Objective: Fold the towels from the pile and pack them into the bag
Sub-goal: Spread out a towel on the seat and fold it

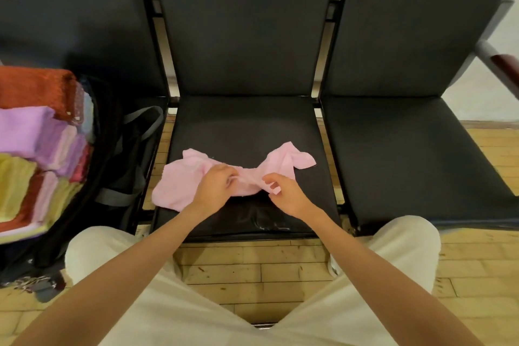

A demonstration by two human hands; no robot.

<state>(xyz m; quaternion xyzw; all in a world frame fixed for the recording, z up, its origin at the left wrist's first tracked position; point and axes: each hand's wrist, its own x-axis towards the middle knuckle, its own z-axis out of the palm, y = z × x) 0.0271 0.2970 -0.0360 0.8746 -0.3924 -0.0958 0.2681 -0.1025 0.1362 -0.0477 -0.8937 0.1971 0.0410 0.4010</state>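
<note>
Hands meet at the bunched middle of the pink towel (pixel 179 177), left hand (pixel 214 185) and right hand (pixel 283 191) both pinching it, its length running left-right across the chair seat (pixel 247 126).

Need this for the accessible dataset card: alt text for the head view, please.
Both hands, left hand and right hand, pinch the bunched middle of a crumpled pink towel lying on the black seat of the middle chair. At the left, an open black bag holds folded towels in red, purple, yellow and pink.
</note>
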